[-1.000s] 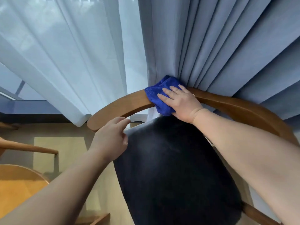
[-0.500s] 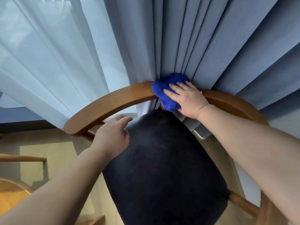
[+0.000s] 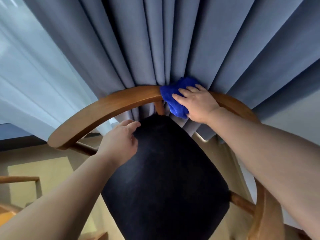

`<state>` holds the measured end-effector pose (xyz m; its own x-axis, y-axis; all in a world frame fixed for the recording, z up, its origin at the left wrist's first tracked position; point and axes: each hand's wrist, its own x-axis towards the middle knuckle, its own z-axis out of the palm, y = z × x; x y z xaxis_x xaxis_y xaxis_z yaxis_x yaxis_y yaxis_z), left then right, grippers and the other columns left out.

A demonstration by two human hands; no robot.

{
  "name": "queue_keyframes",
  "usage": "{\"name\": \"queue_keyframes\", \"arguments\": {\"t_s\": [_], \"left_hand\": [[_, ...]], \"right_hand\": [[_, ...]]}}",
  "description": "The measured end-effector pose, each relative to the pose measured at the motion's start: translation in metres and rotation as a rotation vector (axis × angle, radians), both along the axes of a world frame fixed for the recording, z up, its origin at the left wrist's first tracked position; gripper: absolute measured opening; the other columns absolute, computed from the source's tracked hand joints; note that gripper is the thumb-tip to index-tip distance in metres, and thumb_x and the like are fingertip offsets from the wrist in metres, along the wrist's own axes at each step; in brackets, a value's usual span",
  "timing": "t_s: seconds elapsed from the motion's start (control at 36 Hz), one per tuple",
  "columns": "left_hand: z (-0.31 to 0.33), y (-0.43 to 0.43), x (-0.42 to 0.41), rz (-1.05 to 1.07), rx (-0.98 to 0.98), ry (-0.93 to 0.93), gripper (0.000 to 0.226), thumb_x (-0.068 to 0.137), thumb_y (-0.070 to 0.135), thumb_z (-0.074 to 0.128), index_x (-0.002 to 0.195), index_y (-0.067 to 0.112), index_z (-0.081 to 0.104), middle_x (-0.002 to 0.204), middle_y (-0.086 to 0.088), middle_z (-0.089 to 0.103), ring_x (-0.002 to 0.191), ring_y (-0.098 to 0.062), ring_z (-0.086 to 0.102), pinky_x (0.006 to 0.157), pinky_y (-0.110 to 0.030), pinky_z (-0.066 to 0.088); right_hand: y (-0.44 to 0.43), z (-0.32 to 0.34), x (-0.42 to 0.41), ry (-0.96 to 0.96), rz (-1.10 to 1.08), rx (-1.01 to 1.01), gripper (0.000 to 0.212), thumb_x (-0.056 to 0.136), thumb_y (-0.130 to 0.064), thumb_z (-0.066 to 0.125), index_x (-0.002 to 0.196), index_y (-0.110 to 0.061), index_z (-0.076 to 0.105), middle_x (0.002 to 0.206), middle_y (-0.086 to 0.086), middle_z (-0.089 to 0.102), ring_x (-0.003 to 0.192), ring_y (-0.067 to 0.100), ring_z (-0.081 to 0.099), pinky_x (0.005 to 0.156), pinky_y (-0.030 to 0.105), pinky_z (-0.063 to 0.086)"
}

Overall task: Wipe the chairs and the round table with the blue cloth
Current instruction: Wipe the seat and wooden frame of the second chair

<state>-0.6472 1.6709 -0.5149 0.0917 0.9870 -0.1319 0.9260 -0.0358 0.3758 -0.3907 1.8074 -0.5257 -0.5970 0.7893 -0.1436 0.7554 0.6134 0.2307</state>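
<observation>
A wooden chair with a curved backrest rail (image 3: pixel 103 110) and a dark padded seat (image 3: pixel 164 179) fills the middle of the view. My right hand (image 3: pixel 199 104) presses the bunched blue cloth (image 3: pixel 174 97) flat against the top of the rail, near its middle. My left hand (image 3: pixel 119 144) rests on the back left corner of the seat, fingers curled over its edge. The round table is out of sight.
Grey-blue curtains (image 3: pixel 173 40) hang right behind the chair, touching the rail. A sheer white curtain (image 3: pixel 34 84) hangs at the left. Part of another wooden chair (image 3: pixel 19 179) shows at the lower left over the light floor.
My right hand has slid the blue cloth to the right along the rail. The view has also swung right, so more grey-blue curtain shows. My left hand stays on the seat corner.
</observation>
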Motion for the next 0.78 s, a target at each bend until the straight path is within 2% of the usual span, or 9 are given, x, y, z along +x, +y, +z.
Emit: {"name": "queue_keyframes", "arguments": {"t_s": [0.25,0.44,0.56,0.78], "left_hand": [[0.010,-0.004,0.020,-0.040,0.039,-0.013,0.048,0.084,0.015,0.049,0.131,0.024,0.051,0.131,0.005,0.050,0.105,-0.019,0.056,0.073,-0.027,0.047],[0.011,-0.009,0.027,-0.070,0.061,-0.018,0.048,0.083,0.016,0.048,0.130,0.023,0.051,0.131,0.004,0.052,0.097,-0.020,0.059,0.069,-0.025,0.043],[0.015,-0.013,0.032,-0.087,0.073,-0.031,0.047,0.084,0.015,0.048,0.131,0.022,0.051,0.131,0.003,0.051,0.104,-0.019,0.057,0.073,-0.025,0.044],[0.018,-0.023,0.041,-0.115,0.061,-0.065,0.047,0.086,0.012,0.046,0.132,0.021,0.050,0.133,0.005,0.050,0.097,-0.018,0.059,0.072,-0.021,0.041]], "right_hand": [[-0.013,0.015,0.018,-0.042,-0.090,0.032,0.078,0.080,-0.027,0.067,0.148,-0.024,0.029,0.145,0.010,0.041,0.125,0.033,0.040,0.110,0.049,0.025],[-0.025,0.024,0.034,-0.065,-0.182,0.043,0.079,0.081,-0.032,0.065,0.149,-0.022,0.027,0.144,0.010,0.041,0.125,0.034,0.039,0.109,0.049,0.027],[-0.033,0.029,0.044,-0.074,-0.222,0.050,0.081,0.080,-0.034,0.067,0.149,-0.022,0.026,0.145,0.010,0.041,0.125,0.035,0.039,0.109,0.050,0.028],[-0.052,0.033,0.060,-0.061,-0.323,0.057,0.087,0.076,-0.037,0.071,0.148,-0.021,0.026,0.143,0.011,0.041,0.126,0.036,0.038,0.109,0.053,0.027]]}}
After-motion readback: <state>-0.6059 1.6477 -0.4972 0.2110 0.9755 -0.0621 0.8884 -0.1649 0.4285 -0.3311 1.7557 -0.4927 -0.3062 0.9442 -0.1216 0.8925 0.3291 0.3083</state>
